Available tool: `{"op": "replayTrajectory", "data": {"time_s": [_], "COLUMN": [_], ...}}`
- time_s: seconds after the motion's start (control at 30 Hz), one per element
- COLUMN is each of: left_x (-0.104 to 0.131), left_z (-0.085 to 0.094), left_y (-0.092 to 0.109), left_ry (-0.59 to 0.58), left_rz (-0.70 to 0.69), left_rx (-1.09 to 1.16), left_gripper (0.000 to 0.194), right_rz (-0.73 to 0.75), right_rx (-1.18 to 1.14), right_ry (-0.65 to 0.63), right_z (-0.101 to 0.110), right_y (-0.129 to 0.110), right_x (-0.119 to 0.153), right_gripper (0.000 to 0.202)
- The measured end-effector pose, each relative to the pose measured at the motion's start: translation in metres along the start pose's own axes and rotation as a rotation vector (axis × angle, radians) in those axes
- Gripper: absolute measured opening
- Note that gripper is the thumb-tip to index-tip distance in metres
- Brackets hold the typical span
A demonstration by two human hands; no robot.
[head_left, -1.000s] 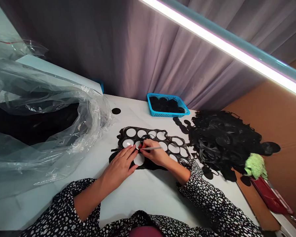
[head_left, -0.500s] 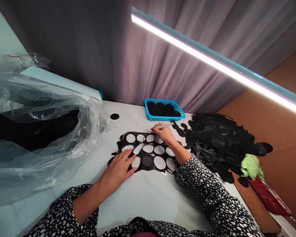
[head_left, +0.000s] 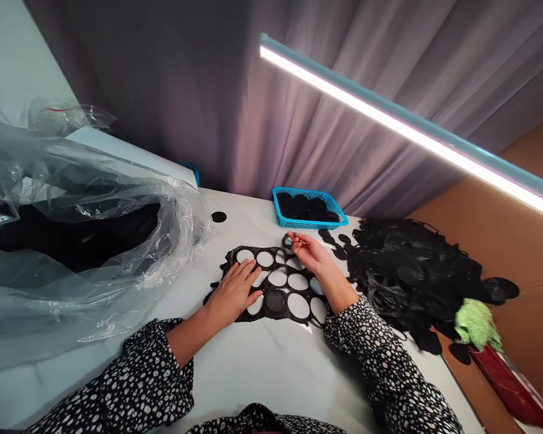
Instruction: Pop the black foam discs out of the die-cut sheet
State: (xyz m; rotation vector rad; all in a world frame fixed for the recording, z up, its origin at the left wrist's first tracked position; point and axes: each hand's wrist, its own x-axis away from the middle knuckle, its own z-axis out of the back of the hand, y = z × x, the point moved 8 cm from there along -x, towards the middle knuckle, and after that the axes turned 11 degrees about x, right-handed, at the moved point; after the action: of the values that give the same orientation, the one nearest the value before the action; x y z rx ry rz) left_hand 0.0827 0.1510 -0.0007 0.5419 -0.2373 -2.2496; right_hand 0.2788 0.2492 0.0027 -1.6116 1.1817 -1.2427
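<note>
A black sheet (head_left: 286, 289) with several round holes cut out of it lies flat on the white table (head_left: 262, 361). My left hand (head_left: 233, 293) presses flat on the sheet's left part, fingers spread. My right hand (head_left: 311, 253) is at the sheet's far edge, pinching a small black disc (head_left: 288, 242) between its fingertips; a thin tool that it held earlier is mostly hidden. One black disc (head_left: 276, 301) still sits in the sheet near my left hand.
A blue basket (head_left: 308, 208) holding black discs stands at the back. A large heap of black cut-out scraps (head_left: 407, 271) lies to the right, with a green cloth (head_left: 476, 324) and a red object (head_left: 511, 386) beyond. A big clear plastic bag (head_left: 72, 241) fills the left.
My right hand has gone from the sheet's middle to its far edge and lifted a black disc free. My left hand stayed pressing on the sheet.
</note>
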Motion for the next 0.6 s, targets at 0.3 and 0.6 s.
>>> {"op": "replayTrajectory", "data": {"time_s": [0.3, 0.6], "left_x": [-0.001, -0.001], "left_z": [0.001, -0.002], "left_y": [0.004, 0.001], "left_ry": [-0.005, -0.003], "left_rz": [0.006, 0.021], "left_rx": [-0.007, 0.043], "left_gripper": [0.048, 0.048], "right_rz": [0.294, 0.402], "right_rx": [0.664, 0.895], "right_ry": [-0.154, -0.188], "right_z": [-0.046, -0.062], "right_y": [0.018, 0.015], "right_x": [0.019, 0.035], "right_gripper": [0.026, 0.02]}}
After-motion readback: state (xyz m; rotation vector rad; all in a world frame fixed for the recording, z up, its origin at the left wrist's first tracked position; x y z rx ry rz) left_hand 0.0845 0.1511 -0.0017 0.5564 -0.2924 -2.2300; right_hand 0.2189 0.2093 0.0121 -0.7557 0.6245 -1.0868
